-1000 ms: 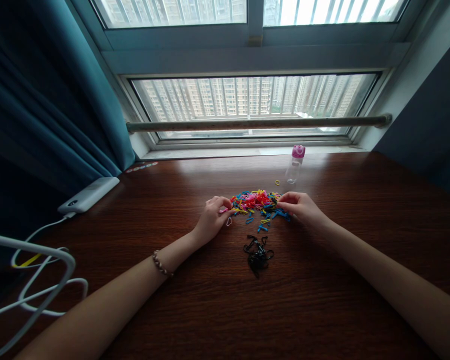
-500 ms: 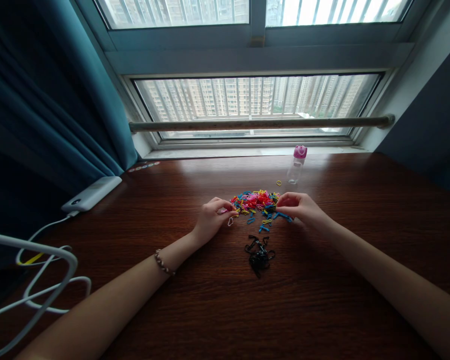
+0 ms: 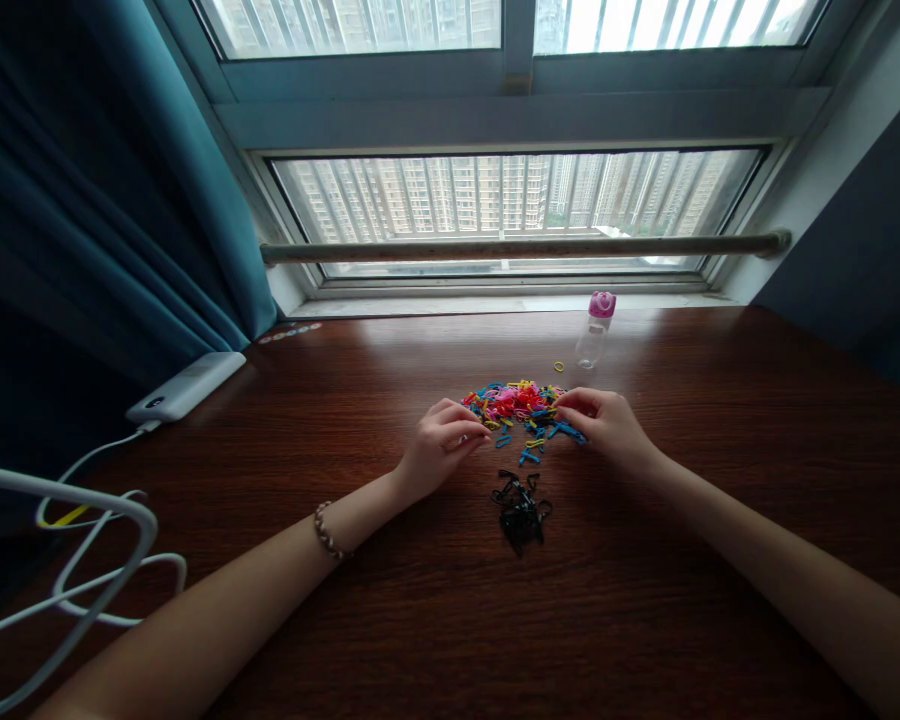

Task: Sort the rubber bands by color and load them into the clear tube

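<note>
A heap of small coloured rubber bands (image 3: 521,402), in pink, red, yellow and blue, lies on the dark wooden table between my hands. At its left edge is my left hand (image 3: 439,448), fingers and thumb brought close together; whatever is between the tips is too small to make out. My right hand (image 3: 604,425) has its index finger and thumb pinched at the heap's right edge, beside some blue bands (image 3: 568,431). What this pinch holds is unclear. Nearer to me lies a separate tangle of black rubber bands (image 3: 521,512).
Behind the heap stands a clear bottle with a pink cap (image 3: 592,335), near a single yellow band (image 3: 559,367). A white power bank (image 3: 187,387) with a white cable (image 3: 112,505) lies at left by the blue curtain (image 3: 217,230). A rail (image 3: 525,250) crosses the window.
My left hand has shifted slightly right, over the heap's front left edge, and the white band by its fingertips no longer shows. My right hand has barely moved.
</note>
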`<state>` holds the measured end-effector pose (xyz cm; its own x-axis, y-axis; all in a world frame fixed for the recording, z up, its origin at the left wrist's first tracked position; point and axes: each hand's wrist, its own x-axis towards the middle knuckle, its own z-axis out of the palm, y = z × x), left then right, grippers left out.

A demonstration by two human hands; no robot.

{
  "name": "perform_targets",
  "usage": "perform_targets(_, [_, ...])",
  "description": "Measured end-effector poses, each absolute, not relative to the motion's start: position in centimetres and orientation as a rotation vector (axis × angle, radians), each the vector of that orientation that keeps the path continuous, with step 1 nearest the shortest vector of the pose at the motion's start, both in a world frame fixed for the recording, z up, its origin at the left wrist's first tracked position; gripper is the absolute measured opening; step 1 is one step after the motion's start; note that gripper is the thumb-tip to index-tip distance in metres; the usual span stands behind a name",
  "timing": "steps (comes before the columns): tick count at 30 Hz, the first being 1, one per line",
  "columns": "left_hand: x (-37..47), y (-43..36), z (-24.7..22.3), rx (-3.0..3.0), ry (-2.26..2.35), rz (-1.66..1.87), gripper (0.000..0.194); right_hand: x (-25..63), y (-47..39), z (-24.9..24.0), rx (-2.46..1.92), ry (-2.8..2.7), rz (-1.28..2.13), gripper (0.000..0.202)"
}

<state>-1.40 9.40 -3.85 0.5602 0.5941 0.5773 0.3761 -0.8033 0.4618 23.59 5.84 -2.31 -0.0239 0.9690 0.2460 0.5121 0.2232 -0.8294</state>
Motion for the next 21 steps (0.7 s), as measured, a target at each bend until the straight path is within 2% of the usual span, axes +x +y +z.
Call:
perform_targets(13, [-0.2,5.9,-3.2,2.645,0.386,0.624,0.033,24.1,6.3,-4.1,-1.466,-2.038,0.303,0.021])
perform_targets(21, [0.2,4.5,-2.4,2.675,0.034,0.519,0.032,24.4,6.4,-4.2,-1.477,-2.031,0.326,0.02])
